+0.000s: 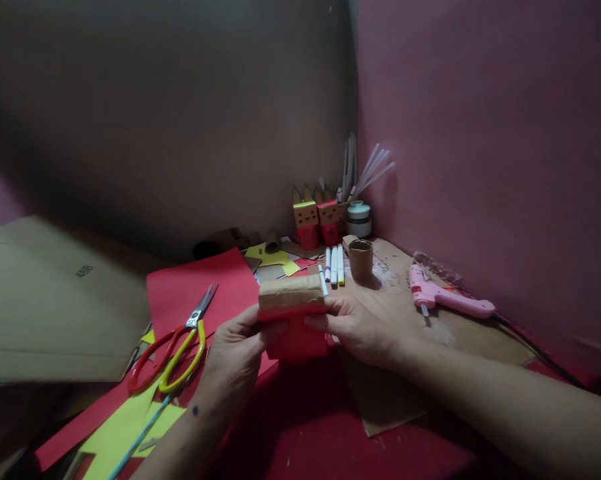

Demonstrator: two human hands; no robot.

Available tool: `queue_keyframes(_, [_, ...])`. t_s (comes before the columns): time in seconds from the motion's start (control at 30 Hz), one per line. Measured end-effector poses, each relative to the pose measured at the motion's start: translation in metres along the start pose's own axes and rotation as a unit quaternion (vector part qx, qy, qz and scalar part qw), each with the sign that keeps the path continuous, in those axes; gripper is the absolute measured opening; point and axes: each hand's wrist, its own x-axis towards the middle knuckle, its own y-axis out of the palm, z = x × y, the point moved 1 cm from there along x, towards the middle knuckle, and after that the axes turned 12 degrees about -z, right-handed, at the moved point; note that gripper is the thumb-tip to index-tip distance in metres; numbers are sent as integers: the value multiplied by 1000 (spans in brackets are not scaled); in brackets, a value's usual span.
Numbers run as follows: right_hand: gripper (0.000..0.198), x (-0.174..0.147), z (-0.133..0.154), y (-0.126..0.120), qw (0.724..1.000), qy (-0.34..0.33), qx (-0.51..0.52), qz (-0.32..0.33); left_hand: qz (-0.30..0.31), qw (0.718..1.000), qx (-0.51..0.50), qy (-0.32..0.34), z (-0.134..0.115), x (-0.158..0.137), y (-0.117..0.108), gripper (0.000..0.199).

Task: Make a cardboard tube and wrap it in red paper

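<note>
Between both hands I hold a small brown cardboard box (290, 293) with a red paper sheet (298, 341) against its lower side. My left hand (236, 347) grips its left end, thumb over the red paper. On the right end, my right hand (355, 325) pinches it with thumb and fingers. Whether the paper is stuck to the box I cannot tell. Left of my left hand, scissors (180, 347) with one red and one yellow handle lie on red paper (200, 283), blades slightly apart.
A pink glue gun (443, 293) lies at right, its cord trailing off. Several markers (334, 265) and a cardboard tube (361, 261) stand behind the hands. Two box-headed figures (308, 223), a jar (359, 219) and glue sticks (373, 170) are at the back. A large cardboard sheet (60, 307) leans at left.
</note>
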Motion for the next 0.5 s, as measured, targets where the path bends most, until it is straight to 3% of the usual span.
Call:
queue_keyframes(0.17, [32, 0, -1, 0, 1000, -9, -15, -13, -14, 999, 29, 5, -1, -2, 1, 32])
queue_keyframes(0.37, [32, 3, -12, -1, 1000, -8, -20, -9, -8, 998, -10, -60, -2, 0, 1, 29])
queue_keyframes(0.5, [49, 7, 3, -4, 997, 7, -74, 6, -56, 997, -13, -46, -14, 2, -1, 34])
